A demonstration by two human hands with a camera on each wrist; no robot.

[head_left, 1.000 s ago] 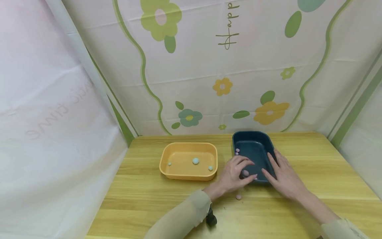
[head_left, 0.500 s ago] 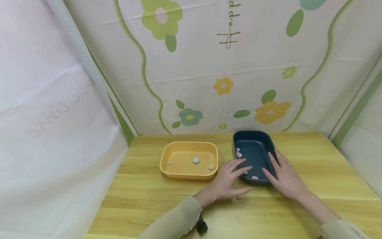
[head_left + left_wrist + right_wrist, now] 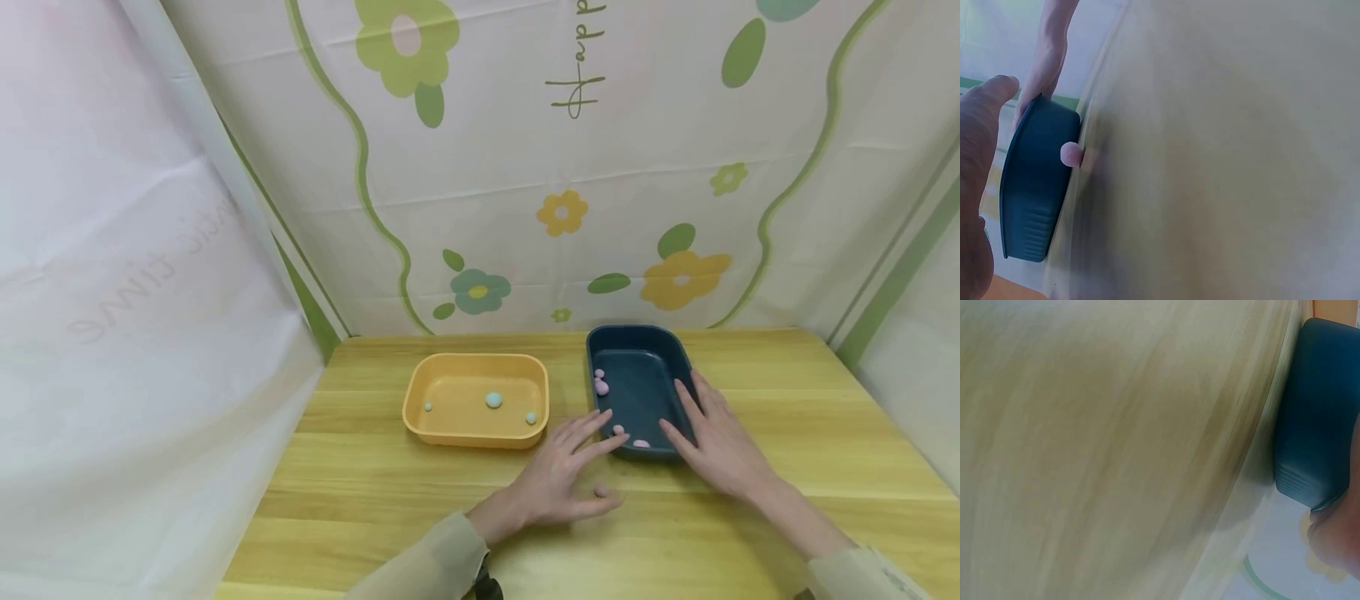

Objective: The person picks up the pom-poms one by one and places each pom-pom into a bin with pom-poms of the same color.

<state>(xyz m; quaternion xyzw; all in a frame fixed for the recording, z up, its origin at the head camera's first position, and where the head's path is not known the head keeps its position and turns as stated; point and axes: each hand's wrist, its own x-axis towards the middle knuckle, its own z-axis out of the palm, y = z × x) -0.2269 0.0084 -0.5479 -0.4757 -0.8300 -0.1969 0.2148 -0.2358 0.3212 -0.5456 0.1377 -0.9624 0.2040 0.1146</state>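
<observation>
My left hand (image 3: 558,475) hovers with fingers spread between the two trays, its fingertips reaching toward the near left corner of the dark blue tray (image 3: 643,392). A small pink ball (image 3: 601,490) lies on the table just by the left thumb; the left wrist view shows that ball (image 3: 1072,154) in front of the tray. Inside the blue tray, several pink balls (image 3: 602,388) sit along its left and near walls. My right hand (image 3: 720,442) rests on the tray's right rim with fairly straight fingers, some reaching inside. The right wrist view shows the tray's outer wall (image 3: 1313,412).
A yellow tray (image 3: 476,440) stands to the left of the blue one, holding a larger mint-green ball (image 3: 493,401) and two smaller ones. The wooden table (image 3: 337,483) ends at a flower-printed cloth (image 3: 510,167) behind and at the sides.
My left hand has drawn back out of the blue tray, toward me and to the left, its fingers opening. A larger pink ball now shows by the tray's left wall. My right hand stays put.
</observation>
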